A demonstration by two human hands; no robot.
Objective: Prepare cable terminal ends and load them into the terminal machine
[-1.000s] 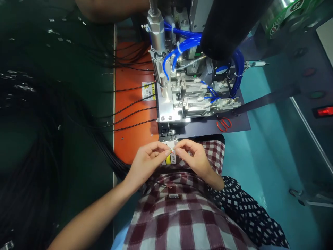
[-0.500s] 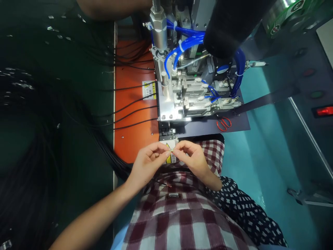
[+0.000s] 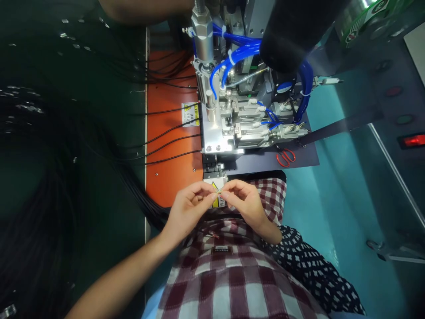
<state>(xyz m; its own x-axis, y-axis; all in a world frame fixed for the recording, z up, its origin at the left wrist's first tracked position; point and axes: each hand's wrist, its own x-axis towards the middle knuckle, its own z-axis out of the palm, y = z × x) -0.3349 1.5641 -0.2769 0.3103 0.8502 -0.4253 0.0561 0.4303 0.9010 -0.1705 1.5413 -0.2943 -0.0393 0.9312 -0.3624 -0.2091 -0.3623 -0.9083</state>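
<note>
Thumb and forefinger of my left hand (image 3: pixel 191 206) are closed in a pinch in front of the machine. Opposite it, my right hand (image 3: pixel 244 201) pinches too, the fingertips of both almost meeting. Between them show thin coloured wires (image 3: pixel 219 192), yellowish and reddish, mostly hidden by the fingers. Just behind the fingertips is a yellow-and-white warning label (image 3: pixel 215 182). Below the hands, fine reddish wire ends (image 3: pixel 215 235) lie against the checked apron (image 3: pixel 239 274).
A metal machine (image 3: pixel 229 128) with blue air hoses (image 3: pixel 245 54) stands ahead. Black cables (image 3: pixel 172 130) cross the orange plate (image 3: pixel 169 181) to the left. Red-handled scissors (image 3: pixel 286 157) lie on the dark base. A dark cylinder (image 3: pixel 295 35) overhangs at upper right.
Both hands stay in nearly the same place, still pinching. The fingertips shift very slightly around the thin wires, and a reddish bit shows more at the right fingertips.
</note>
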